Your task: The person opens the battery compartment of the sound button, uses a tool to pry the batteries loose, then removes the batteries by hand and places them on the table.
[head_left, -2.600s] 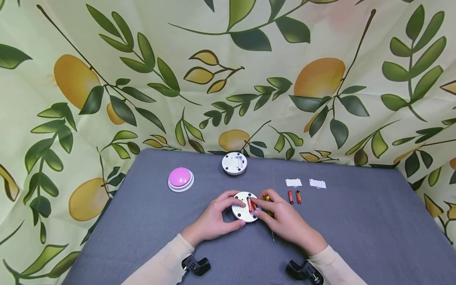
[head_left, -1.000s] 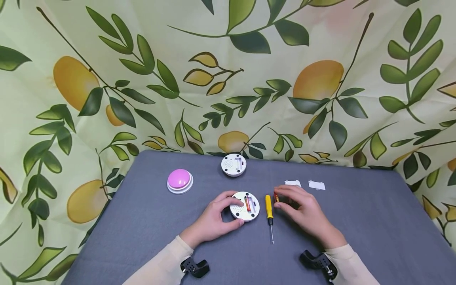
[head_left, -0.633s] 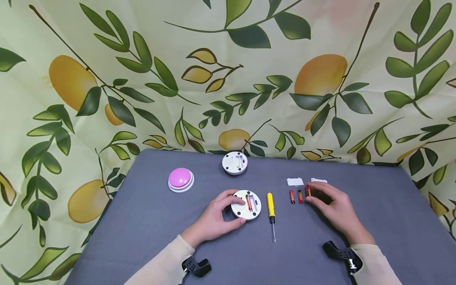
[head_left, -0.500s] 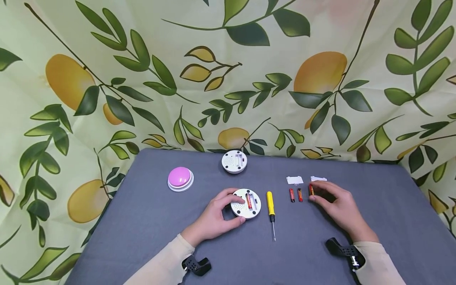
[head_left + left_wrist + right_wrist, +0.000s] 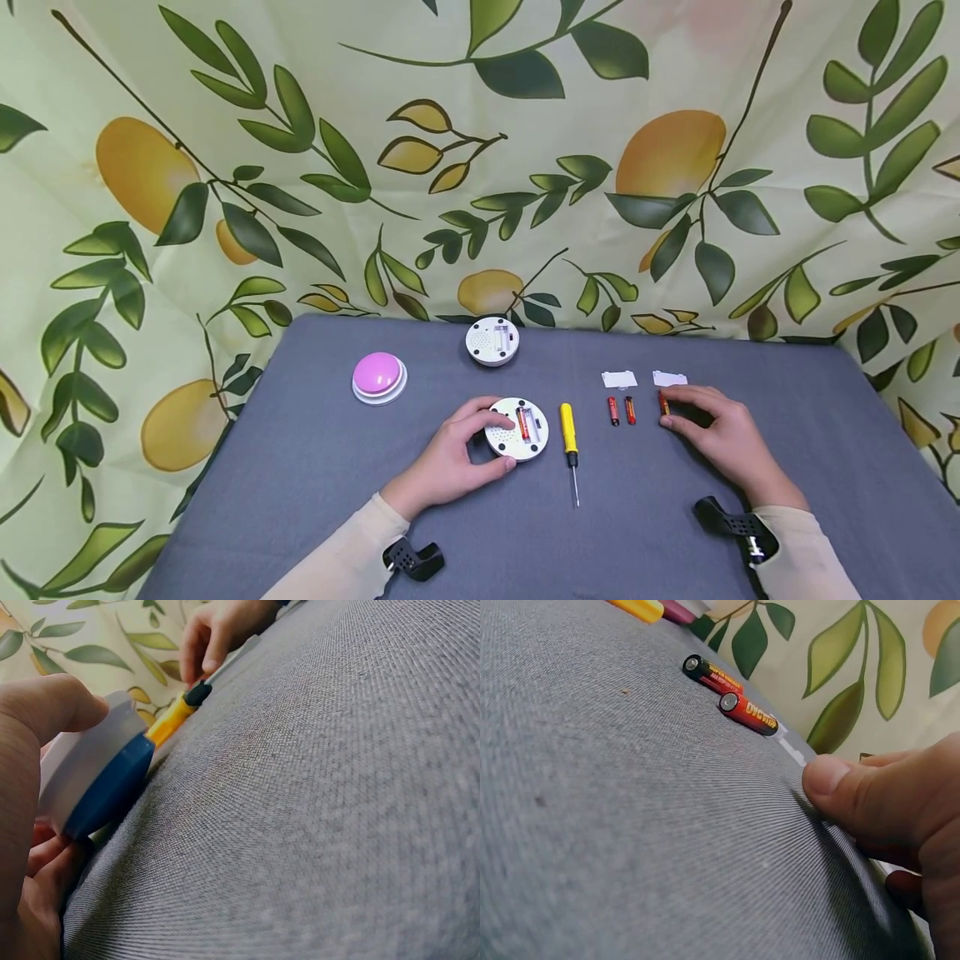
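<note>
My left hand [image 5: 457, 450] grips a round white push button [image 5: 501, 440], turned face down, thumb at its near edge and fingers over its back. Its blue dome [image 5: 112, 787] shows in the left wrist view. In its uncovered battery compartment lies one red battery [image 5: 523, 423] beside a bare slot. Farther right, my right hand [image 5: 720, 429] pinches a small red battery [image 5: 663, 403] close over the table; in the right wrist view the thumb hides it. Two red batteries [image 5: 613, 411] lie side by side just left of that hand.
A yellow-handled screwdriver [image 5: 569, 433] lies between the hands. Two white battery covers [image 5: 618, 380] lie behind the batteries. Another upturned white button [image 5: 492, 342] sits at the back, with a pink-domed button [image 5: 378, 377] to its left. A patterned cloth [image 5: 420, 250] hangs behind the table [image 5: 315, 467].
My right hand has taken a battery out of the compartment and carried it right, past the two loose batteries. The screwdriver shows fully now. My left hand keeps its grip on the button.
</note>
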Demonstrator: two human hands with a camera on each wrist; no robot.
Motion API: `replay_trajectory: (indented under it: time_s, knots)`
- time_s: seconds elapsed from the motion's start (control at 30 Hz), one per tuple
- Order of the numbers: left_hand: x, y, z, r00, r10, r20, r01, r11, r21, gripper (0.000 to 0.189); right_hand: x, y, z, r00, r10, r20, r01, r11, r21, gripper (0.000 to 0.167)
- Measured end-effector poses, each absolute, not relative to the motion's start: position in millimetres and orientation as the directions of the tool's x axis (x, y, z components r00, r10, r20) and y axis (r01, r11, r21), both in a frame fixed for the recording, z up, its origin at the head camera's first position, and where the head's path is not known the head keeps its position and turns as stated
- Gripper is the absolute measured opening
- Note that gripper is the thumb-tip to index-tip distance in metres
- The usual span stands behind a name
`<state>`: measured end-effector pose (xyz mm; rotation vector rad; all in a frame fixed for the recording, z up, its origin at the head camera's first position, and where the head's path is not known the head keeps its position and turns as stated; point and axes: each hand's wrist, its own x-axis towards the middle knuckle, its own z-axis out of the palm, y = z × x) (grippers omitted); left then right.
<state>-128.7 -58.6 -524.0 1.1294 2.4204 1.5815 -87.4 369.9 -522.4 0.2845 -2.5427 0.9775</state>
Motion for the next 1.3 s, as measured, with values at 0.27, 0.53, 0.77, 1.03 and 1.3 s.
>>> replay_trajectory:
  time_s: [0.27, 0.53, 0.77, 1.03, 1.3]
  knots:
    - [-128, -58, -524, -0.736, 0.587, 0.338, 0.543, 0.214, 0.812, 0.041, -87, 370, -522, -0.901, -0.055, 0.43, -0.324, 0.743, -0.586, 0.036]
    - [-128, -59, -525, -0.73, 0.582, 0.358, 0.558, 0.206, 0.804, 0.041, -87, 368, -521, -0.91, -0.04, 0.414, -0.314, 0.718, -0.621, 0.033]
    - [-128, -59, -526, -0.729, 0.582, 0.36, 0.558, 0.2, 0.806, 0.039, -84, 366, -520, -0.911, 0.026, 0.411, -0.285, 0.681, -0.675, 0.024]
    - [-127, -59, -524, -0.74, 0.579, 0.342, 0.538, 0.204, 0.818, 0.038, -85, 357, -521, -0.82, 0.141, 0.554, -0.347, 0.648, -0.678, 0.024]
    - [-126, -59, -522, -0.735, 0.576, 0.358, 0.547, 0.191, 0.815, 0.037, -95, 324, -523, -0.732, 0.013, 0.681, -0.548, 0.582, -0.601, 0.034]
